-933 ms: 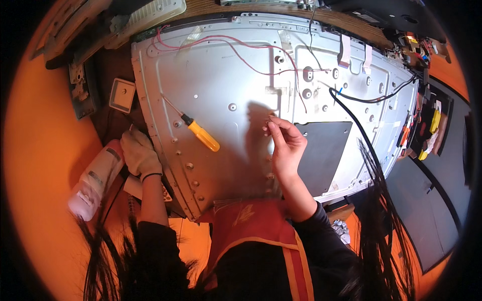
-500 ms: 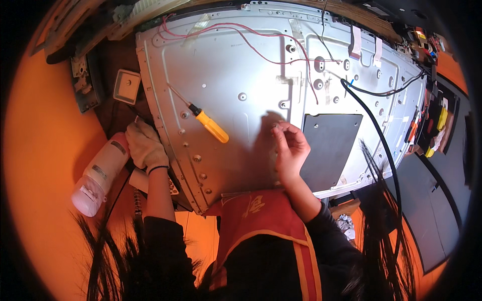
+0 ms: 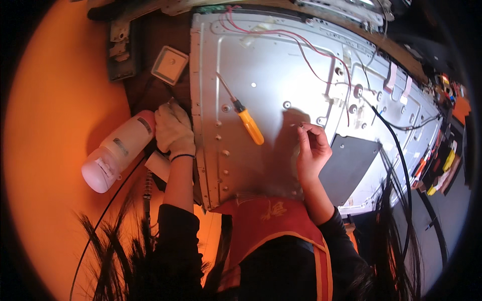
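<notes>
A large silver metal panel (image 3: 261, 150) lies in front of me. Above it, my right hand (image 3: 314, 145) is bare, its thumb and index finger pinched on a tiny piece too small to name. Left of that hand, a screwdriver (image 3: 249, 125) with a yellow handle rests on the panel. Off the panel's left edge is my left hand (image 3: 174, 131) in a pale work glove. Its fingers are curled closed, and a small shiny tip shows at them; the rest of what they hold is hidden. A pinkish-white bottle (image 3: 120, 145) lies beside the glove.
Beyond the glove sits a small white tray (image 3: 170, 65) with a little round item in it. Red wires (image 3: 296, 37) and a black cable (image 3: 394, 138) run across the panel. A dark plate (image 3: 349, 163) lies at its right; tools (image 3: 444, 165) crowd the far right.
The whole view has shifted, so the panel, screwdriver and tray appear further right. Both hands keep their closed grips and nearly the same places beside these things.
</notes>
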`<action>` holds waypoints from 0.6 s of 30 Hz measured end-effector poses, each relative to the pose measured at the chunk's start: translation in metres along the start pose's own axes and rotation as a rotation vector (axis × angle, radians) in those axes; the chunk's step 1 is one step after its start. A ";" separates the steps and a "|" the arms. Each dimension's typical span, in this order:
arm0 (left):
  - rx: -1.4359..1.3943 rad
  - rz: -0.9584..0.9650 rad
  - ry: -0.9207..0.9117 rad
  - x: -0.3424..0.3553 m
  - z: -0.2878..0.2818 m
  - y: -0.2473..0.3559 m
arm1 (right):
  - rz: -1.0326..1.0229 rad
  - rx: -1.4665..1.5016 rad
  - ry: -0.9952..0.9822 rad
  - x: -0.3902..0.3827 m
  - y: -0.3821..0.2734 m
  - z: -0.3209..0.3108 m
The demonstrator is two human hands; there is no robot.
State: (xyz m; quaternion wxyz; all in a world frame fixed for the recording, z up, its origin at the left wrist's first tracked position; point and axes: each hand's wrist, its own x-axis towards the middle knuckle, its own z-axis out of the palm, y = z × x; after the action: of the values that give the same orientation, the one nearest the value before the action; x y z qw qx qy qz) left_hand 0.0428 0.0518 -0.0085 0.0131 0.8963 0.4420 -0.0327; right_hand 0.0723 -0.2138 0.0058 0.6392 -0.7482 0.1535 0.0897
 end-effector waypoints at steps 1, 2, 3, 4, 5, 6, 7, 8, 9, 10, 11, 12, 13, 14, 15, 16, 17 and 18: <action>-0.022 -0.018 -0.024 0.001 -0.002 0.002 | -0.033 0.010 -0.004 0.004 -0.001 0.007; -0.030 -0.060 -0.071 0.002 -0.005 0.004 | -0.067 0.040 -0.007 0.007 -0.002 0.015; -0.039 -0.103 -0.120 0.003 -0.007 0.006 | -0.098 0.068 -0.011 0.010 -0.002 0.022; -0.021 -0.120 -0.154 0.004 -0.010 0.008 | -0.119 0.043 -0.038 0.013 -0.004 0.026; -0.006 -0.146 -0.181 0.005 -0.011 0.009 | -0.119 0.044 -0.048 0.016 -0.004 0.032; 0.010 -0.170 -0.211 0.005 -0.013 0.010 | -0.124 0.056 -0.058 0.018 -0.005 0.037; 0.020 -0.179 -0.222 0.006 -0.013 0.010 | -0.124 0.065 -0.063 0.021 -0.005 0.042; 0.009 -0.155 -0.192 0.006 -0.014 0.010 | -0.145 0.047 -0.079 0.023 -0.006 0.046; 0.008 -0.148 -0.186 0.006 -0.013 0.009 | -0.161 0.026 -0.089 0.024 -0.006 0.049; 0.007 -0.149 -0.192 0.006 -0.012 0.008 | -0.175 0.003 -0.095 0.026 -0.007 0.052; 0.002 -0.156 -0.201 0.006 -0.011 0.007 | -0.200 0.000 -0.110 0.027 -0.007 0.054; -0.003 -0.129 -0.186 0.006 -0.010 0.006 | -0.223 -0.004 -0.123 0.028 -0.008 0.056; -0.002 -0.123 -0.172 0.005 -0.009 0.004 | -0.239 -0.016 -0.134 0.029 -0.009 0.057; -0.007 -0.119 -0.161 0.005 -0.008 0.004 | -0.262 -0.034 -0.141 0.029 -0.009 0.058; -0.013 -0.125 -0.170 0.005 -0.007 0.003 | -0.277 -0.028 -0.156 0.029 -0.010 0.060; -0.009 -0.116 -0.155 0.005 -0.007 0.003 | -0.288 -0.030 -0.165 0.029 -0.011 0.061; -0.007 -0.118 -0.158 0.005 -0.006 0.003 | -0.306 -0.030 -0.173 0.029 -0.012 0.062; -0.003 -0.128 -0.176 0.005 -0.006 0.002 | -0.302 -0.062 -0.186 0.029 -0.014 0.064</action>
State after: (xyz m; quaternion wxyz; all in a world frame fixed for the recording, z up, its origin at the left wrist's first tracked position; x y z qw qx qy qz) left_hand 0.0479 0.0547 -0.0033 0.0512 0.8600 0.4954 -0.1113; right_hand 0.1082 -0.1524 -0.0016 0.6334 -0.7706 -0.0235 0.0661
